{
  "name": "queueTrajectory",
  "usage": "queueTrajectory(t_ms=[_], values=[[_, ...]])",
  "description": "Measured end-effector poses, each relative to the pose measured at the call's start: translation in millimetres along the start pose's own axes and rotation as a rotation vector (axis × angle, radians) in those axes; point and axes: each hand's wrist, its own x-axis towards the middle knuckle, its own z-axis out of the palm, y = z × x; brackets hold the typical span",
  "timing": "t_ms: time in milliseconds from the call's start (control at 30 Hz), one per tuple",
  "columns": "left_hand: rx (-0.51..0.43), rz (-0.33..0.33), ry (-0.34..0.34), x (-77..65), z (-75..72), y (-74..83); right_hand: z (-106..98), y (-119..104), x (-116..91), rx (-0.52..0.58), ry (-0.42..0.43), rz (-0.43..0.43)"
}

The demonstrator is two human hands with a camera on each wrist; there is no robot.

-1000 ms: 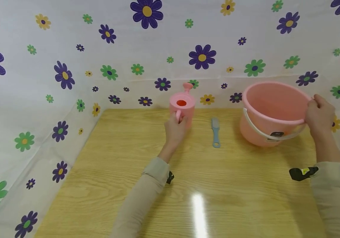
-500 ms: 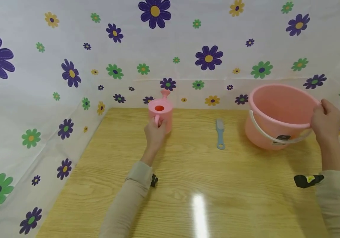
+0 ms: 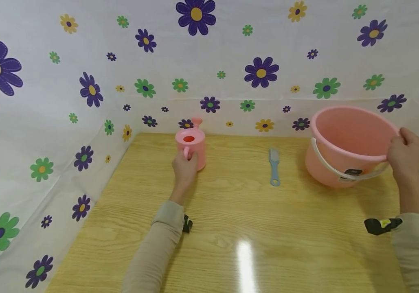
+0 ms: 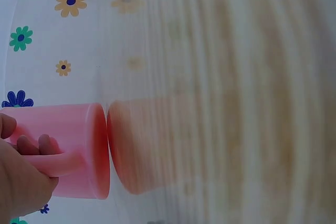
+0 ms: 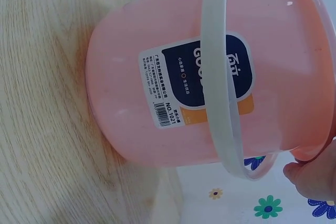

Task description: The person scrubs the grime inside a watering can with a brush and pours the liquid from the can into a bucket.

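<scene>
My left hand (image 3: 185,169) grips the handle of a small pink watering can (image 3: 196,148), upright at the back left of the table. In the left wrist view the watering can (image 4: 71,129) shows its base close over the wood, with a reflection beside it. At the back right, my right hand (image 3: 407,156) holds the rim of a large pink bucket (image 3: 334,169). The bucket's white handle (image 5: 215,77) hangs down across its labelled front in the right wrist view. Between the two lies a blue brush (image 3: 274,167) with a pale head and a ring end.
The wooden table (image 3: 224,228) meets a white cloth backdrop (image 3: 227,49) printed with flowers at its back and left edges. A bright light streak reflects on the table's front. A dark strap device (image 3: 382,225) sits at my right wrist.
My left hand has carried the watering can to the left and lower in the view. The right hand stays on the bucket's rim; the whole scene has shifted slightly rightward.
</scene>
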Motion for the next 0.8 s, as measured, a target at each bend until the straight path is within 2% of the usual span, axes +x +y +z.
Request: queueTrajectory(t_ms=[167, 300, 433, 800], values=[[0.039, -0.04, -0.012, 3.1, -5.0, -2.1, 0, 2, 0, 0.012, -0.006, 0.014], [0.095, -0.1, -0.037, 3.2, -9.4, -0.9, 0, 3, 0, 0.015, -0.003, -0.002], [0.129, -0.131, -0.041, 3.3, -13.6, -2.1, 0, 2, 0, 0.009, -0.002, -0.01], [0.222, -0.073, 0.017, 5.2, -21.8, -11.0, 1, 0, -4, 0.026, 0.001, 0.016]])
